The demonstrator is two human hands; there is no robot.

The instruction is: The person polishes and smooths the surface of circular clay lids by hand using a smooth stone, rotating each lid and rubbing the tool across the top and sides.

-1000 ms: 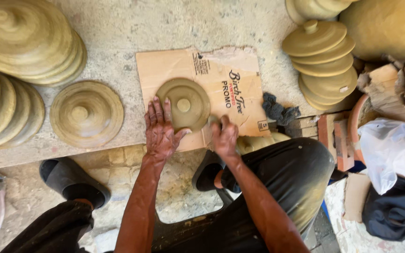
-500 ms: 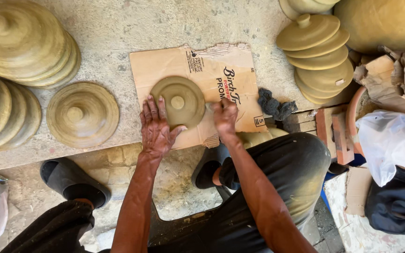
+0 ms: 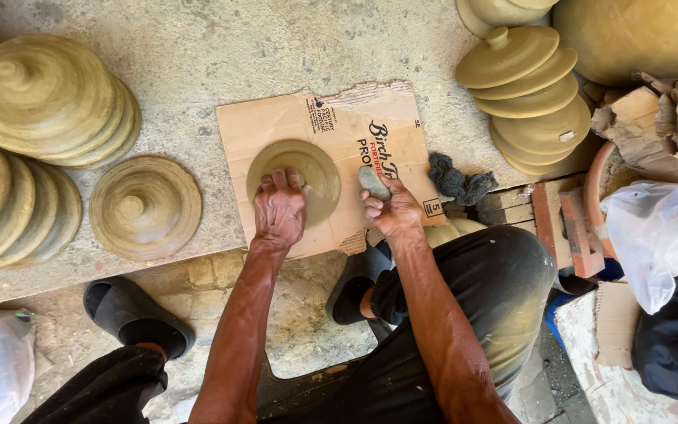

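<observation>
A round clay lid (image 3: pixel 308 169) lies upside down on a torn sheet of brown cardboard (image 3: pixel 260 129) on the concrete slab. My left hand (image 3: pixel 278 210) rests flat on the lid's near edge, fingers together. My right hand (image 3: pixel 390 210) sits just right of the lid and grips a small grey stone (image 3: pixel 373 182) between thumb and fingers, held over the cardboard.
Stacks of knobbed clay lids stand at the left (image 3: pixel 45 98) and upper right (image 3: pixel 527 86), with a single lid (image 3: pixel 145 206) beside the cardboard. A dark grey rag (image 3: pixel 457 180), bricks (image 3: pixel 559 220), a white plastic bag (image 3: pixel 657 235) and a large clay pot (image 3: pixel 637 35) crowd the right side.
My right hand has picked up the grey stone and lifted it beside the lid. My left hand has slid onto the lid's near edge. The view moved closer.
</observation>
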